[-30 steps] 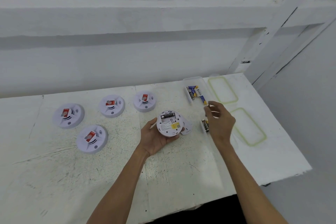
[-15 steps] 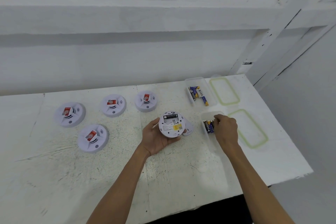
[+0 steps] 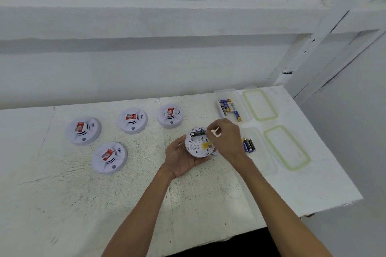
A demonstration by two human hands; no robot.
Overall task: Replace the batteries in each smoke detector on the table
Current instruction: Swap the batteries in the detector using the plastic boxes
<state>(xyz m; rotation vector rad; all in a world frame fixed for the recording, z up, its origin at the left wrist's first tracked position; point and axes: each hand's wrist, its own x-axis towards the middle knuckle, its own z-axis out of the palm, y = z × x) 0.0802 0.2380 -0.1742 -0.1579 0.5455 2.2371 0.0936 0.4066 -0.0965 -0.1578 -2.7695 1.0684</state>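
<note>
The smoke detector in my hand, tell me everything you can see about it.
The smoke detector is a round white plastic disc, turned back side up and tilted toward the camera. Its open battery bay holds one dark battery along the far edge, with an empty slot beside it. Below sit printed text and a yellow label. The left hand cradles it from beneath above the table; the right hand fingers pinch at the bay's right end.

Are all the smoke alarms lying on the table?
No, four smoke alarms lie on the table, but the left hand holds a fifth one up, back side showing.
</note>
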